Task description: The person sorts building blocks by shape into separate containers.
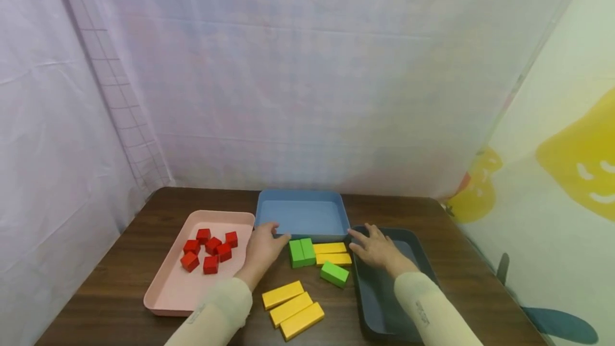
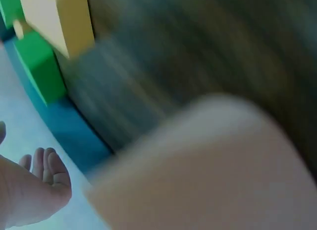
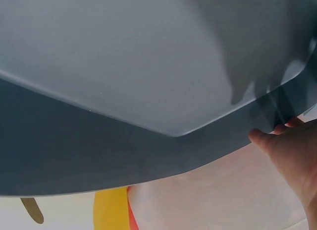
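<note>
Dark wood-grain tabletop (image 1: 456,260) is spreading below the left hand (image 1: 264,247) and right hand (image 1: 376,250). Pale, faintly checked curtain (image 1: 307,79) is hanging beyond both. White sheet (image 1: 62,122) is draping left of the left hand. Right of the right hand, white printed backdrop (image 1: 543,79) is showing yellow figures (image 1: 578,146) and a blue-grey leaf shape (image 1: 559,324).

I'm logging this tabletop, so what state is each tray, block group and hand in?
Pink tray: right side up, uncovered, holding red cubes.
Red cubes: loosely scattered.
Blue tray: right side up, uncovered.
Dark gray tray: right side up, uncovered.
Green blocks: two side by side, one apart.
Yellow blocks: lying flat, three nearer, two farther.
Left hand: open, holding nothing.
Right hand: fingers spread, holding nothing.
</note>
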### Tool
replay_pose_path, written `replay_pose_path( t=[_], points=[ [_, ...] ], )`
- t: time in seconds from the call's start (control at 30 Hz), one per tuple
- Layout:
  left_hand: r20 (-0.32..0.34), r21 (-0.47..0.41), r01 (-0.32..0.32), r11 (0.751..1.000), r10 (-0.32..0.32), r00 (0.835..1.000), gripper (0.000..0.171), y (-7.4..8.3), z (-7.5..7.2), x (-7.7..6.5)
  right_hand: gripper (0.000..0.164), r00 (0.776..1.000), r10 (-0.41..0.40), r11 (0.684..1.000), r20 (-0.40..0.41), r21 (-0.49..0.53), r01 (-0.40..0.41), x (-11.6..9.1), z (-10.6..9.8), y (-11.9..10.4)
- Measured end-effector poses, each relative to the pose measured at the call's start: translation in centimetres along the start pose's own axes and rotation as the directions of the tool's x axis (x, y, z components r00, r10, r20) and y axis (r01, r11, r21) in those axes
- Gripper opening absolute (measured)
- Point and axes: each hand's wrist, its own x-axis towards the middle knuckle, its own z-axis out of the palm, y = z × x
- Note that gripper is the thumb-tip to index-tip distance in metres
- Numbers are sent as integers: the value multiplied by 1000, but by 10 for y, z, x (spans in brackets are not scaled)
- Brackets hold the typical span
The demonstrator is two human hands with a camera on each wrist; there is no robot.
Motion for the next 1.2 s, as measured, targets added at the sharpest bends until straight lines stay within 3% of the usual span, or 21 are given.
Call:
replay_pose_path(
  t=[0.2, 0.4, 0.67, 1.0, 1.2],
  points=[
    [30, 41, 53, 998, -54, 998, 49, 8, 26, -12, 53, 1000, 9, 1000, -2, -5, -9, -1, 0, -1],
    [39, 102, 62, 993, -67, 997, 52, 5, 37, -17, 54, 1000, 8, 1000, 5, -4, -8, -2, 0, -4],
    [65, 133, 49, 990, -58, 996, 50, -3, 38, -17, 54, 1000, 2, 1000, 1, -8, -2, 0, 1, -3],
    [94, 154, 46, 987, -61, 994, 52, -4, 27, -13, 54, 999, -34, 999, -21, -3, 34, -1, -2, -1],
    [100, 185, 69, 980, -89, 991, 49, -6, 28, -16, 53, 1000, -24, 1000, -16, -9, 24, -1, 0, 1]
  ],
)
